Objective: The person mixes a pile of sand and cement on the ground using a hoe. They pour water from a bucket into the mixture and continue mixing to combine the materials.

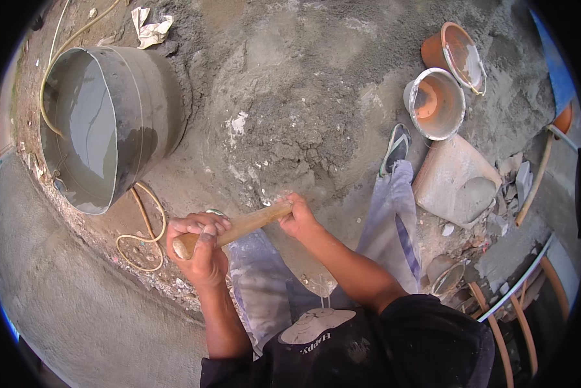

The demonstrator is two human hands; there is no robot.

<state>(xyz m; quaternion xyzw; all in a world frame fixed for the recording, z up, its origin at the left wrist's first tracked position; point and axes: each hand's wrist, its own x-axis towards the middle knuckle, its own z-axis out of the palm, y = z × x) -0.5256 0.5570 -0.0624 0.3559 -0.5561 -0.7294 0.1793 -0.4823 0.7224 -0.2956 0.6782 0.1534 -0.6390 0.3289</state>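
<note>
My left hand [200, 242] is wrapped around a wooden tool handle [251, 224] close to its rounded butt end. Farther along the same handle, my right hand [297, 216] grips it too. The handle slants across in front of my legs, its butt at the left and lower. No tool head can be made out beyond my right hand. Ahead of my hands spreads a heap of wet grey mortar [300, 131] with whitish patches, lying on the ground.
At the left stands a large drum [147, 106] holding water, with a hose [43, 92] running into it. Two mortar-stained buckets, one orange [433, 48] and one greyish [409, 97], sit at the right. Below them lie a pale stained slab-like piece [445, 169] and rubble [506, 194]. A low concrete surface [86, 291] borders the left.
</note>
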